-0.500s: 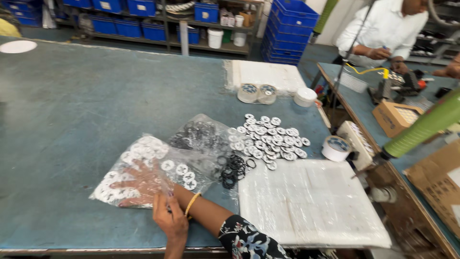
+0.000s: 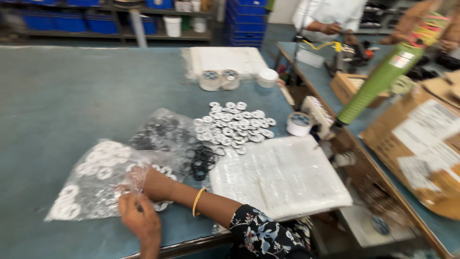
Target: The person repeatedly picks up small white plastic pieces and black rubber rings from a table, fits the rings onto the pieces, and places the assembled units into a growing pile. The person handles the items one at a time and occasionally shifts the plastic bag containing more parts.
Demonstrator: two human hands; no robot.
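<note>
Workshop floor, seen from our head camera: blue bins (image 2: 52,21) on shelving along the back wall, a second bench (image 2: 431,225) to our right.

Item: blue-green table (image 2: 62,96), worn, taking up most of the view.

Item: cardboard boxes (image 2: 421,139) on the right bench, with a green tube (image 2: 378,84) leaning across above them.

Item: another person (image 2: 330,14) in a white shirt at the far end, hands at a small tool; not ours.

Item: flat stack of clear bags (image 2: 282,175), near the table's front edge, just right of our right forearm.

Item: second white stack (image 2: 225,60) at the far side, with two tape rolls (image 2: 219,80) and a white tub (image 2: 267,77) in front of it.

Item: clear bag of white rings (image 2: 91,184), lying flat at front left. Our right hand (image 2: 136,177) is inside its mouth, seen through the film; we cannot tell how wide its fingers are spread. A yellow bangle (image 2: 198,201) sits on that wrist.

Item: our left hand (image 2: 139,220), at the front edge, fingers pinched narrow on the bag's rim beside the right wrist.

Item: bag of black rings (image 2: 160,132), just behind the first bag, touching it.

Item: loose pile of white rings (image 2: 235,125), mid-table, spread flat.

Item: small heap of black rings (image 2: 202,160), between the bags and the clear stack.

Item: single tape roll (image 2: 299,123) at the table's right edge.
</note>
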